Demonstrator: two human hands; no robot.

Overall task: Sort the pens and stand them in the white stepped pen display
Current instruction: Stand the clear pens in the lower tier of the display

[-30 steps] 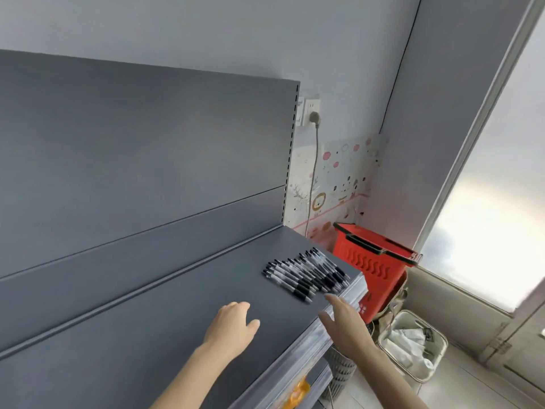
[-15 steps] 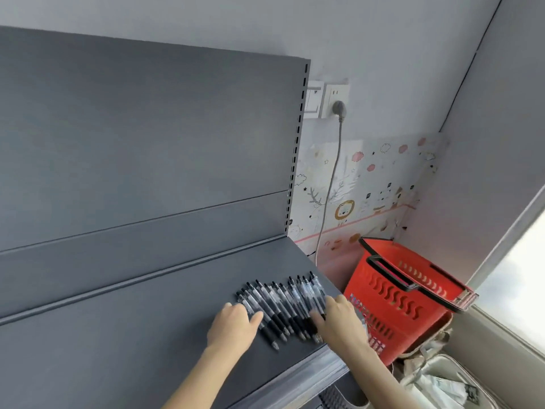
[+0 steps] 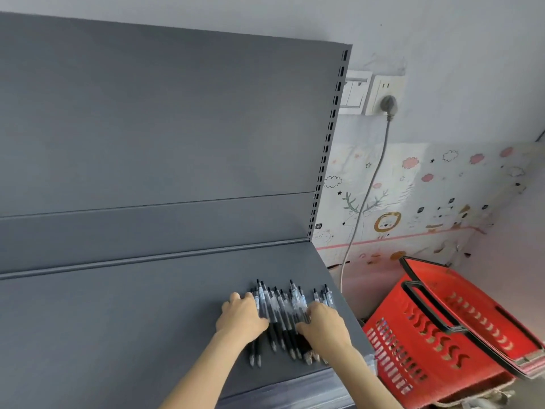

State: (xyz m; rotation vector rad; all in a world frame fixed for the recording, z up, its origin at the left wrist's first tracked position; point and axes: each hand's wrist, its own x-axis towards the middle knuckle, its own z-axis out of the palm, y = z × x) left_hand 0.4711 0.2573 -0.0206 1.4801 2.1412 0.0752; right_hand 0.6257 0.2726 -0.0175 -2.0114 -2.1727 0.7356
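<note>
Left grip (image 3: 240, 315) and right grip (image 3: 323, 323) lie palm-down, near each other, forearms outstretched.

Person's own body, two limbs in view: left hand (image 3: 241, 318) & right hand (image 3: 323, 326), both bare. Left forearm (image 3: 200, 376) & right forearm (image 3: 364, 379) also bare, uncovered down to btm edge of frame. Slim wrists. Finer detail is too blurry to tell.

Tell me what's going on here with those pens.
A person has both hands on a batch of black pens lying side by side on the grey shelf, near its right end. The left hand rests on the batch's left side, the right hand on its right. None is lifted. No white display is in view.
</note>
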